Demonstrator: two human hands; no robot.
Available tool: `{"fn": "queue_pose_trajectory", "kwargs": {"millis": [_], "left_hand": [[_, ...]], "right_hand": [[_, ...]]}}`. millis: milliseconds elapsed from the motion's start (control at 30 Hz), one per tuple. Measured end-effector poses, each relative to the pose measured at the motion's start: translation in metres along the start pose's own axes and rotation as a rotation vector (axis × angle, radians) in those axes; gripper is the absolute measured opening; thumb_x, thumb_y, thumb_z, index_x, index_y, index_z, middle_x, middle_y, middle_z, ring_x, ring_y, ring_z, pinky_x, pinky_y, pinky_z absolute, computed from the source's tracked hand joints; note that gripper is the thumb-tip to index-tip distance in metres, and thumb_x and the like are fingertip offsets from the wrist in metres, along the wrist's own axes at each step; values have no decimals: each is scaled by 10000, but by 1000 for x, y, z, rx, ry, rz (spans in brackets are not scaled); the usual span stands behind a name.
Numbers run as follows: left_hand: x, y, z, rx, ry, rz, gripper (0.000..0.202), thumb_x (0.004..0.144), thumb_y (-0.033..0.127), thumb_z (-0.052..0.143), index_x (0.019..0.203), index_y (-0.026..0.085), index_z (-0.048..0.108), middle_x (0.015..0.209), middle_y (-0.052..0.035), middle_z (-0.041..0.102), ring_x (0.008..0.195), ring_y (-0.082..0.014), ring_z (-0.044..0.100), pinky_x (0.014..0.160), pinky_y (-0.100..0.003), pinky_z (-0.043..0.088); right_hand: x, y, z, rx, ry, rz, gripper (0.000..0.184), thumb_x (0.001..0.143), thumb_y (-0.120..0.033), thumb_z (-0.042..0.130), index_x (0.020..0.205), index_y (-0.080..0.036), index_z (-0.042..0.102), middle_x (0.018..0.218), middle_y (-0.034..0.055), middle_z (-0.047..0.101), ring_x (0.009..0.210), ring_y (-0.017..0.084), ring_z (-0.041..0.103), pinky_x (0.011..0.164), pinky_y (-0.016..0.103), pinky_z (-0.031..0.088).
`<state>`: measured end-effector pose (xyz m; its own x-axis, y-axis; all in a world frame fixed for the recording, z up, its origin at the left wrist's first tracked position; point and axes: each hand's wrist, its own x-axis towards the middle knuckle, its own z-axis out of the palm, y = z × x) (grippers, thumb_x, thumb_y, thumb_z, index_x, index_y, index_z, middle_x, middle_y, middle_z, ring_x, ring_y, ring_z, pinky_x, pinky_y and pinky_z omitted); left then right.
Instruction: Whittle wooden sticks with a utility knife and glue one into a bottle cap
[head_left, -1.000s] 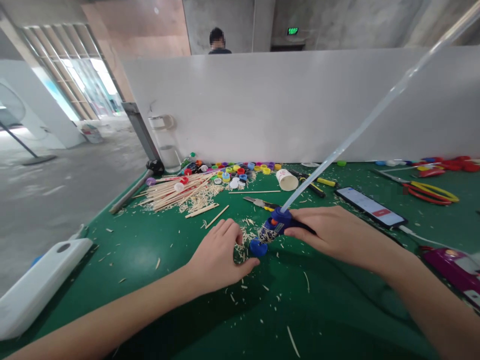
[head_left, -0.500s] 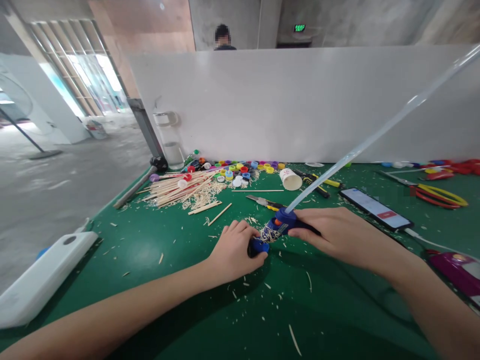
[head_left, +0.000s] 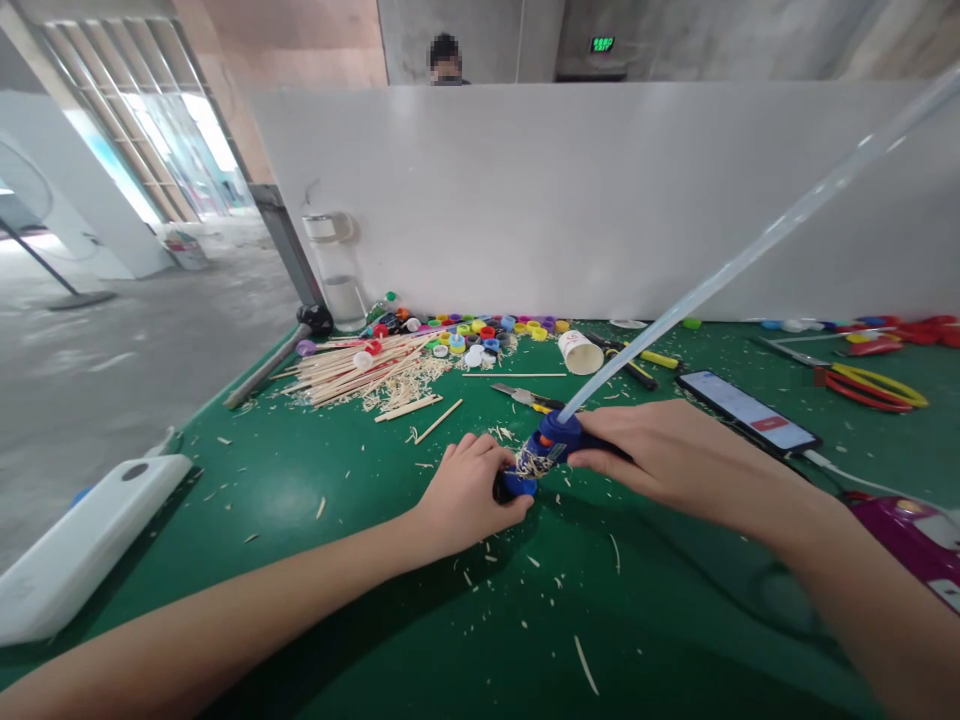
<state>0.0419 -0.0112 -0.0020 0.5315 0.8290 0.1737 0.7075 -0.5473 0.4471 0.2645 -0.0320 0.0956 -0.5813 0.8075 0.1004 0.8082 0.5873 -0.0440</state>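
Observation:
My right hand (head_left: 637, 445) is wrapped round a blue hot glue gun (head_left: 559, 435), with a long translucent glue stick (head_left: 712, 285) rising from its back toward the upper right. Wood shavings cling to the gun's front, which tilts down to the left. Between the thumb and fingers of my left hand (head_left: 476, 495) is a blue bottle cap (head_left: 521, 485), held just above or on the green table. The gun's front meets or overlaps the cap; its nozzle tip is hidden. Just behind the gun lies a utility knife (head_left: 525, 397).
Thin wooden sticks (head_left: 360, 370) and shavings lie at the back left, near many coloured bottle caps (head_left: 487, 335). A paper cup (head_left: 580, 352), pliers (head_left: 874, 385) and a phone (head_left: 750, 412) with a cable are right of centre. A white power strip (head_left: 97, 545) lies at the left edge.
The glue gun has moved slightly down and left, so its front now overlaps the blue cap. My left hand keeps its grip with little movement. The view has shifted slightly.

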Motion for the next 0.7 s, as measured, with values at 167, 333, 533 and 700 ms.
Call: {"fn": "queue_pose_trajectory", "kwargs": {"millis": [167,333,533,700], "left_hand": [[0,0,0,8,-6,-1,288,771,469,593,869,199,617,922,-38,572,914,-230,495,785,-400,442],[0,0,-1,-1,-28,2,273,785,440,598,939,219,643,939,-39,585,942,-230,500,821,-409,447],[-14,-6,-13,-18,-32,-94,1092,547,783,655,1412,184,364,1349,-150,437,1225,-365,404,977,-557,411],[-83,-26,-63,21,201,77,838,631,745,618,1315,286,462,1124,-88,570,1019,-273,513,851,-481,466]], "right_hand": [[2,-4,-5,-33,-26,-14,425,961,-560,334,822,-224,555,739,17,643,591,176,566,498,285,256],[4,-8,-2,-55,-25,-62,446,966,-560,324,785,-222,552,691,4,629,550,151,536,499,280,242],[-3,5,-14,-292,167,34,468,960,-563,294,878,-221,602,726,46,655,581,187,562,497,294,230],[-16,19,-30,-666,387,239,473,972,-519,255,872,-198,587,665,71,615,520,197,503,497,293,161]]}}
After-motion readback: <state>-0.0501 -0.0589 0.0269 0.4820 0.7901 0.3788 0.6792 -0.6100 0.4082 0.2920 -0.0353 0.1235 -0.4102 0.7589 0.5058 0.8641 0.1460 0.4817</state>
